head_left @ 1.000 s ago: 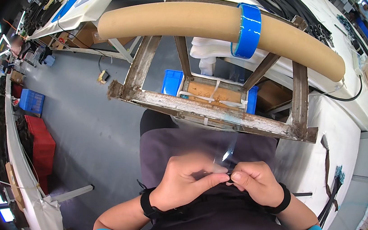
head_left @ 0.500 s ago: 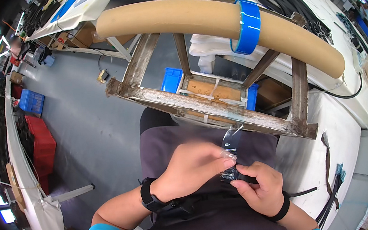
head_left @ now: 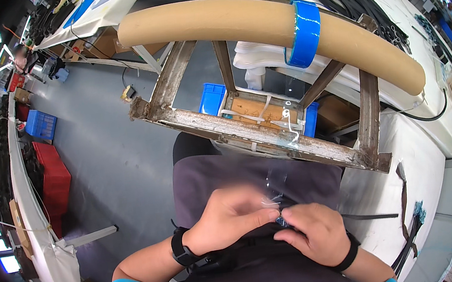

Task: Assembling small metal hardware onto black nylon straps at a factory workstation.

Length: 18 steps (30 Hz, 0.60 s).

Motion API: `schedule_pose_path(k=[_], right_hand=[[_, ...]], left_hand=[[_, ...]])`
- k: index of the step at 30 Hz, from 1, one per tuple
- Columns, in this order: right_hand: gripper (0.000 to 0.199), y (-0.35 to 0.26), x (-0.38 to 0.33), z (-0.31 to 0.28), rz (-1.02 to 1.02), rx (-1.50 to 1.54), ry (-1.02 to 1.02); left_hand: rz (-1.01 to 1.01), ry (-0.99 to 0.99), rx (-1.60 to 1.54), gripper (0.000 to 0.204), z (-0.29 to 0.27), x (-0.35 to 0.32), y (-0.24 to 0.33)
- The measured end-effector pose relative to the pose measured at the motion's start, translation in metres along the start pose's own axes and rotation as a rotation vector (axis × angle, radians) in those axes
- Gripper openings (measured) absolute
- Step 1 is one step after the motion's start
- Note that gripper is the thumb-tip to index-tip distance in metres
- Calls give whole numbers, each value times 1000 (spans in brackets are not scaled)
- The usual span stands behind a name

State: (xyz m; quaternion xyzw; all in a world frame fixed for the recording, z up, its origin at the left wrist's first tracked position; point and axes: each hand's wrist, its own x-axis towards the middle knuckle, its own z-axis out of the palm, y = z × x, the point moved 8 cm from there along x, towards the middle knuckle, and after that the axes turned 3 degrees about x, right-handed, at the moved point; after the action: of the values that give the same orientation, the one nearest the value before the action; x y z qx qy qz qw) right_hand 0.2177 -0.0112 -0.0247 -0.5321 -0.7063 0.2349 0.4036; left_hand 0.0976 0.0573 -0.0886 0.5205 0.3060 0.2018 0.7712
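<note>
Left hand point(head_left: 234, 213) meets the strip's end with thumb forward and fingers blurred, so from my feed I cannot tell whether it pinches anything. My right hand point(head_left: 320, 230) grips the black strip point(head_left: 371, 216), whose tail sticks out to the right above the lap. Clear film point(head_left: 277, 175) stands just beyond the fingertips, below the metal frame point(head_left: 224, 124) bearing the cardboard tube. I judge the step as wrapping film around that end; the next move calls for snug tension without twisting.
</note>
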Motion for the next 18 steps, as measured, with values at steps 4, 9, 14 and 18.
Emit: schedule_pose_path(k=[4, 9, 14, 18], right_hand=[[36, 3, -6, 0, -3, 14, 62], [26, 2, 3, -11, 119, 128, 34], [14, 21, 1, -4, 383, 300, -93], [24, 52, -14, 20, 731, 650, -344]], left_hand=[[-80, -70, 58, 13, 2, 8, -2], [110, -48, 150, 11, 6, 2, 17], [291, -121, 369, 13, 10, -2, 31], [273, -143, 491, 13, 13, -6, 30]])
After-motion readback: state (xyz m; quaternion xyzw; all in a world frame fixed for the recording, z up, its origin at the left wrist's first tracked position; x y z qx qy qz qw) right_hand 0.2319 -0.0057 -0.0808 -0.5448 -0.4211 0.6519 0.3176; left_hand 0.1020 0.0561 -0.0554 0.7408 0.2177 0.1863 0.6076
